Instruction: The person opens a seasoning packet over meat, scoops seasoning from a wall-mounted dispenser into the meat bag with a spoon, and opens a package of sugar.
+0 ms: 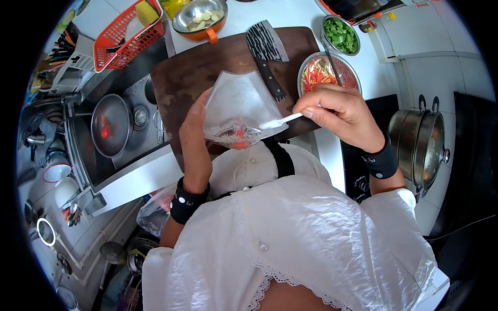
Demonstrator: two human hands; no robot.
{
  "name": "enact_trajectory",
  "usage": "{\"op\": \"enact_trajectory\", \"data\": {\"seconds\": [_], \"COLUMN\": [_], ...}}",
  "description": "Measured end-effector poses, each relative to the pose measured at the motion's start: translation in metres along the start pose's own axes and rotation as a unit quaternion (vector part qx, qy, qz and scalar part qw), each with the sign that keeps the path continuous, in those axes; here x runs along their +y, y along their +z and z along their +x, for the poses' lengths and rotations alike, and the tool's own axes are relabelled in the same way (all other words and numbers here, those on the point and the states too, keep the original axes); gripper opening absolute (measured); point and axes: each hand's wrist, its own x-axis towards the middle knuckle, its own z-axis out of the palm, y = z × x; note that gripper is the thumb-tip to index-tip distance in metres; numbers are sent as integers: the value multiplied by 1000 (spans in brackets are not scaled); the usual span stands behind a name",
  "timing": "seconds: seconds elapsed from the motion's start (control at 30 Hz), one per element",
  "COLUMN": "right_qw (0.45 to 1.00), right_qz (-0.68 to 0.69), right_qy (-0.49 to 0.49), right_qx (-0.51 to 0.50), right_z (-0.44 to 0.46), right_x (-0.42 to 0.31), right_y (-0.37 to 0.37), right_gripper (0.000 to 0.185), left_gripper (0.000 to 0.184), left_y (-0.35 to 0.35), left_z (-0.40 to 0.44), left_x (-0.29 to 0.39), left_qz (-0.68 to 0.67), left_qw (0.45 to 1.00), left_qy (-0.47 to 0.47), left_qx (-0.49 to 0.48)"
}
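My left hand (195,124) grips the left side of a clear, flared container (233,96) with whitish contents, tilted with its opening toward me. Something red shows through its near end. In my right hand (342,111) is a slim white spoon (290,119), pinched by the handle. The spoon's tip lies at the container's near right edge and seems to carry white grains. Beneath both hands is a dark wooden cutting board (179,78). A cleaver (268,78) with a dark handle lies on it, beyond the container.
Right of the board stand a colander of shredded vegetables (317,72) and a bowl of chopped greens (340,35). A bowl of garlic cloves (199,18) sits behind. Left are a sink with a pan (111,127) and a red basket (124,41). A steamer pot (423,145) stands right.
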Motion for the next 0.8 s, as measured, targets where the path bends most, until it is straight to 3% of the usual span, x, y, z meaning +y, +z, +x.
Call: {"op": "enact_trajectory", "data": {"seconds": [0.27,0.4,0.6,0.7,0.8], "right_qw": [998,980,984,969,955], "right_qz": [-68,-167,-140,-206,-259], "right_qy": [-15,-107,-102,-138,-136], "right_qx": [-1,-29,-38,-17,-38], "right_z": [7,9,12,15,17], "right_x": [-12,-16,-20,-11,-2], "right_y": [-12,0,0,12,24], "right_gripper": [9,7,11,7,13], "left_gripper": [49,47,45,44,45], "left_y": [0,-3,-6,-8,-3], "left_z": [3,5,5,8,5], "left_x": [-4,-4,-7,-13,-8], "left_qz": [26,32,48,40,23], "left_qw": [1000,999,998,999,1000], "left_qy": [12,20,32,34,-6], "left_qx": [8,-18,-24,-13,-11]}}
